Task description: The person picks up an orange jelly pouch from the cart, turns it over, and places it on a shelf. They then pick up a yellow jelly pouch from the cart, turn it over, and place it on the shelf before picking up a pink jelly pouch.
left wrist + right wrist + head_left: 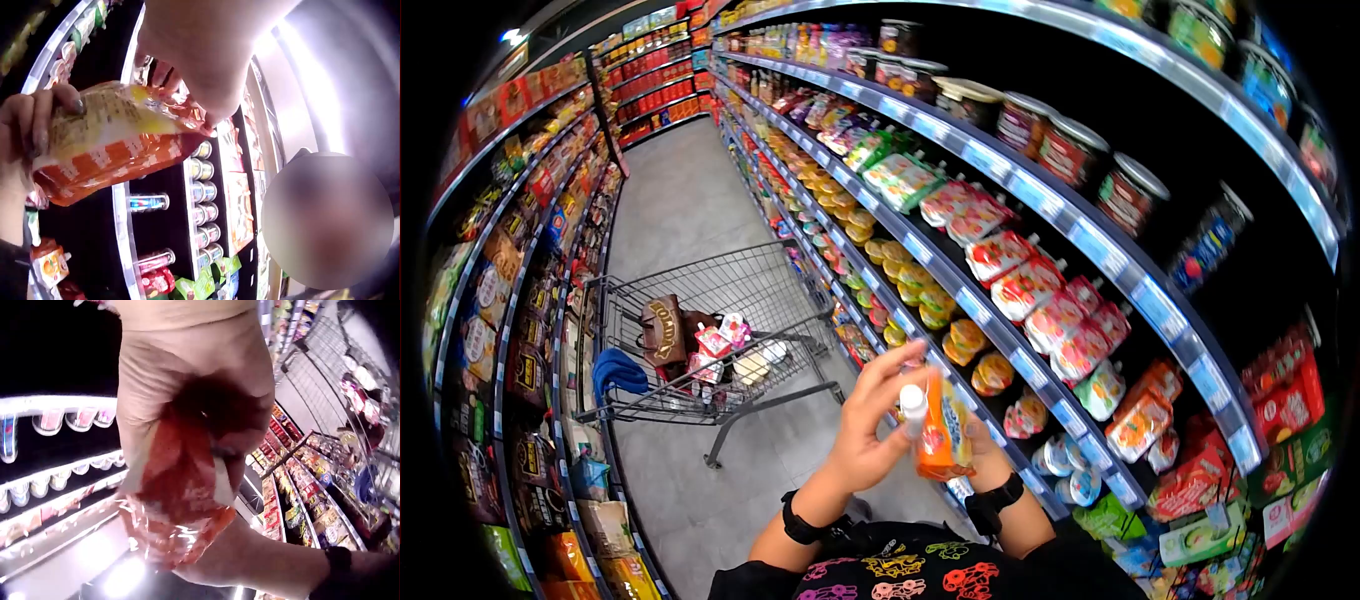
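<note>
The pouch (945,445) lies between the left hand (865,425) and right hand (990,465), shelves (1090,250) to its right, the cart (740,280) ahead-left.

Our right hand (28,134) grips an orange pouch (115,150). Our left hand (206,56) holds its other end, with cans (203,200) shelved behind.

Both forearms are raised, the 2 hands together. Left hand (868,425) pinches; right hand (986,458) grips, fingers curled.

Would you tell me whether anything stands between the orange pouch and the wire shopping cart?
Nothing visible: the left hand and the right hand grip the orange spouted plastic pouch; only grey floor separates it from the wire shopping cart.
</note>
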A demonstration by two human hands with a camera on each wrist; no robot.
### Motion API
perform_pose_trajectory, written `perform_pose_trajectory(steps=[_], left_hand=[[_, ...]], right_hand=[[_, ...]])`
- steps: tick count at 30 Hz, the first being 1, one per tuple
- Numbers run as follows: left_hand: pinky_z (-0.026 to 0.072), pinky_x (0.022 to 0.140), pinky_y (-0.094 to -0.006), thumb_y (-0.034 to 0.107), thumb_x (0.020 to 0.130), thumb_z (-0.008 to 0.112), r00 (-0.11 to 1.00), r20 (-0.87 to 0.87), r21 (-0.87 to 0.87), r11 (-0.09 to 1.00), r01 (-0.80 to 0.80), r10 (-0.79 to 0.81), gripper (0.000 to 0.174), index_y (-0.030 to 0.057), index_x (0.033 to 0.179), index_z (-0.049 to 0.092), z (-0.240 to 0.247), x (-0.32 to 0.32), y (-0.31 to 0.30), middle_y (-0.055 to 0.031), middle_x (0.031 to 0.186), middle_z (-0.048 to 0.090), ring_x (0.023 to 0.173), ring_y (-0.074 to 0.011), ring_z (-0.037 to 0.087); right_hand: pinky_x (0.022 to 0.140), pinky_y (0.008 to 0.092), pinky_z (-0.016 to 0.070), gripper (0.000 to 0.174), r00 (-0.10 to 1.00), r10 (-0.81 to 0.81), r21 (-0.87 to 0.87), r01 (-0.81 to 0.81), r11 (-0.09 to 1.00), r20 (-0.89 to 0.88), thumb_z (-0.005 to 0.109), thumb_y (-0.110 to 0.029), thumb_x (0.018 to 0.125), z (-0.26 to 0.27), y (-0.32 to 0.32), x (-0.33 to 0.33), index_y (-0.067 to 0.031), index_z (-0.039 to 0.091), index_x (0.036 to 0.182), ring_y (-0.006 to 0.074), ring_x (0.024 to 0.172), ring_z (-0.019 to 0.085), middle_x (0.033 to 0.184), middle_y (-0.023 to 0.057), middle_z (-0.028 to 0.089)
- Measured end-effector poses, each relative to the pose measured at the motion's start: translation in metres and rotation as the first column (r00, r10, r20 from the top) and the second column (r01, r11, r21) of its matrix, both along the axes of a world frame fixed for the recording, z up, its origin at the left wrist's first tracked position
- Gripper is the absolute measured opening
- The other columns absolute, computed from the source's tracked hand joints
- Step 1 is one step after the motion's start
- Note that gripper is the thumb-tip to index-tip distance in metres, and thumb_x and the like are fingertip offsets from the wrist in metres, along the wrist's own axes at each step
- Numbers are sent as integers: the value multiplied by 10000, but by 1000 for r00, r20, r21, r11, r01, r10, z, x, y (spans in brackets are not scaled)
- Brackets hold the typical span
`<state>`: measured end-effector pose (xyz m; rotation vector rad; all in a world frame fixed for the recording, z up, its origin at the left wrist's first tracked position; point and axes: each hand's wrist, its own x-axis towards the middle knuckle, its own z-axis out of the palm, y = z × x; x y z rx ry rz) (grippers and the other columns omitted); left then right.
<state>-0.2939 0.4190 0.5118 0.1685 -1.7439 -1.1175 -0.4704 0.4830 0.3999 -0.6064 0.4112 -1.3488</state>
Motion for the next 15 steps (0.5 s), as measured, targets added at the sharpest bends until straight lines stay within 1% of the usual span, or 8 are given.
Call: perform_pose_trajectory(steps=[2, 3, 4, 5, 7, 8, 11, 15], left_hand=[[294, 998, -376, 521, 817, 508, 991, -99, 212, 971, 110, -91, 690, 21, 1283, 407, -6, 10, -28, -158, 1328, 370, 1234, -260, 364], [321, 981, -338, 403, 812, 583, 953, -231, 320, 909, 266, -197, 655, 13, 1299, 383, 2, 19, -35, -150, 1323, 388, 1209, -218, 397], [351, 954, -319, 289, 809, 600, 973, -172, 331, 921, 206, -156, 573, 14, 1277, 417, 10, 28, -42, -143, 1283, 440, 1158, -202, 447], [382, 927, -299, 175, 805, 618, 987, -112, 338, 930, 147, -115, 505, 15, 1254, 451, 17, 36, -48, -136, 1242, 493, 1108, -186, 497], [441, 842, -261, -11, 774, 583, 996, 83, 234, 972, 13, -33, 377, 18, 1149, 557, 26, 49, -66, -103, 1092, 606, 974, -150, 580], [481, 773, -263, -20, 776, 559, 994, 107, 250, 966, -59, 33, 279, 25, 1044, 625, 35, 53, -66, -94, 987, 650, 885, -155, 622], [495, 742, -263, -22, 754, 565, 990, 132, 1, 999, -50, 49, 295, 36, 1037, 629, 37, 62, -88, -104, 981, 651, 861, -177, 637], [506, 737, -280, -42, 731, 548, 984, 175, -39, 999, -32, 38, 323, 51, 1029, 633, 43, 69, -102, -105, 981, 650, 867, -215, 642]], right_hand=[[950, 340, 394, 999, 942, -256, -158, 225, 962, -216, 786, -354, 598, 57, -28, 22, -9, 226, 1350, 217, 1153, 457, 1276, 107, 427], [961, 341, 380, 1016, 882, -371, -269, 296, 916, -290, 784, -361, 600, 64, -42, 28, -15, 205, 1360, 220, 1171, 439, 1290, 109, 413], [967, 344, 364, 983, 812, -452, -365, 320, 874, -371, 784, -316, 624, 57, -58, 25, -24, 206, 1364, 226, 1168, 443, 1286, 111, 418], [969, 339, 354, 919, 839, -395, -360, 261, 896, -374, 774, -211, 651, 63, -61, 27, -22, 217, 1357, 225, 1164, 446, 1280, 113, 422], [963, 329, 358, 840, 769, -472, -450, 271, 851, -431, 749, -122, 671, 62, -75, 36, -17, 254, 1341, 213, 1145, 462, 1250, 112, 450], [957, 322, 364, 769, 612, -551, -499, 277, 821, -567, 737, -105, 678, 52, -82, 36, -13, 313, 1313, 194, 1122, 477, 1213, 106, 480], [933, 319, 385, 666, 626, -556, -536, 248, 807, -547, 749, -143, 682, 46, -97, 49, -4, 409, 1238, 177, 1086, 497, 1178, 85, 502], [909, 318, 406, 677, 565, -572, -525, 265, 809, -595, 770, -194, 669, 29, -117, 54, -9, 422, 1220, 174, 1059, 513, 1174, 88, 507]])
